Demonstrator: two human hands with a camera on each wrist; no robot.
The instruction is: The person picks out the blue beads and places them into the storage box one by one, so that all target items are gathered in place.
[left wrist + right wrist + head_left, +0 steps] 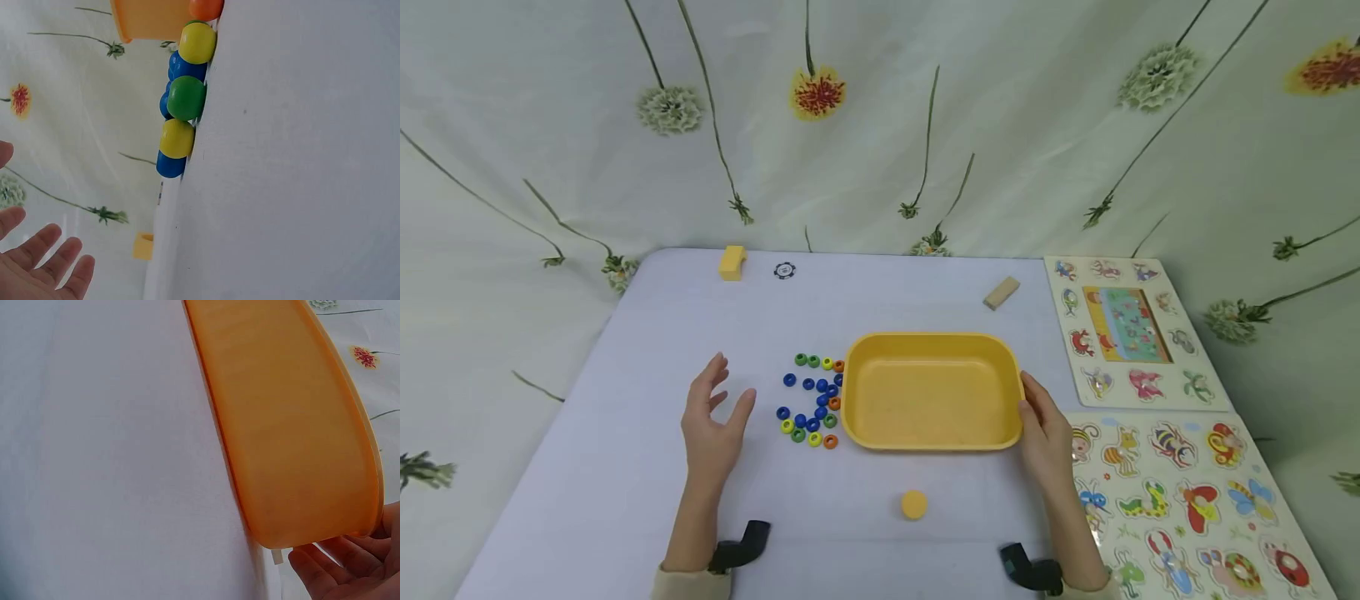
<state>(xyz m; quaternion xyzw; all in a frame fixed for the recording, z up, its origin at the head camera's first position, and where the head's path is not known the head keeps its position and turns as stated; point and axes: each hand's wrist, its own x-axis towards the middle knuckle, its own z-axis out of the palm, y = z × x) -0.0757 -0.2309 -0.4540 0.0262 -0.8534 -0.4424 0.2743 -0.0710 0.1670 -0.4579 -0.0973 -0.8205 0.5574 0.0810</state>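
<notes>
A yellow plastic tray point(932, 443) stands near the middle of the table, its inside bare. At its right end my right hand point(1047, 429) holds the rim and end wall, with fingers point(340, 562) close against that end in the right wrist view. My left hand point(715, 425) is raised, fingers spread apart, with nothing in it. In the left wrist view, that hand point(40, 265) shows at the lower left. Between the left hand and the tray lie several blue, green, yellow and orange beads point(808, 420). The tray's left edge partly hides some of them.
A round yellow piece point(913, 505) lies in front of the tray. At the back are a yellow arch block point(732, 263), a poker chip point(785, 270) and a wooden block point(1002, 293). Two picture puzzle boards point(1131, 329) fill the right side. A flowered cloth point(850, 167) hangs behind.
</notes>
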